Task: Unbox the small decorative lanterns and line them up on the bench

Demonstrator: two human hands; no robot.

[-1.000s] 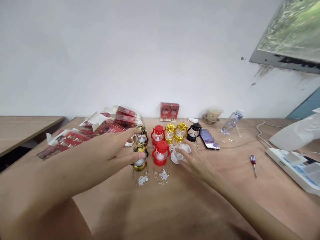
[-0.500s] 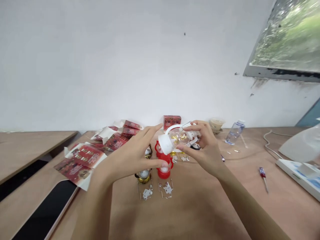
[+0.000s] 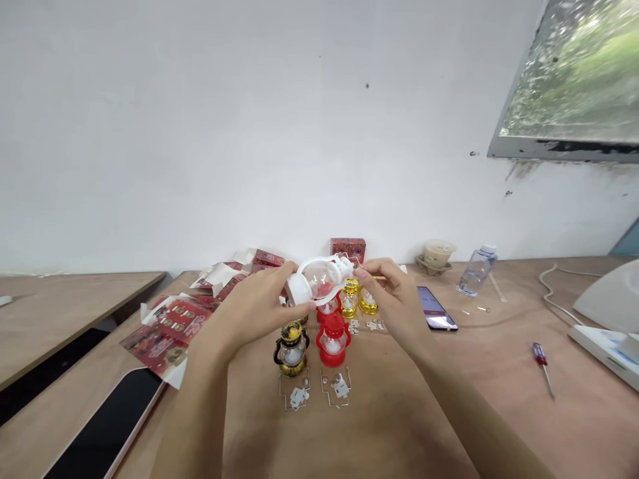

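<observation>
A small white lantern (image 3: 322, 281) with a clear globe lies tilted in the air, its base to the left. My left hand (image 3: 259, 303) grips it by the base, between thumb and fingers. At the cap end, the fingers of my right hand (image 3: 387, 286) pinch a thin wire handle (image 3: 344, 255); its far end is hidden by them. Below stand a black-and-gold lantern (image 3: 292, 349) and a red lantern (image 3: 333, 340), with another red one behind. Gold lanterns (image 3: 350, 299) stand further back. Bent wires and small white tags (image 3: 341, 387) lie before the front lanterns.
Flattened red boxes (image 3: 172, 326) are heaped at left near a dark tablet-like device (image 3: 107, 426). At right are a phone (image 3: 436, 308), a lidded cup (image 3: 438, 253), a water bottle (image 3: 476, 269) and a screwdriver (image 3: 543, 369). Red boxes (image 3: 348, 247) stand against the wall.
The white lantern has shifted left and slightly down, into my left hand, which was apart from it. My right hand has left the globe and moved to the wire at the cap.
</observation>
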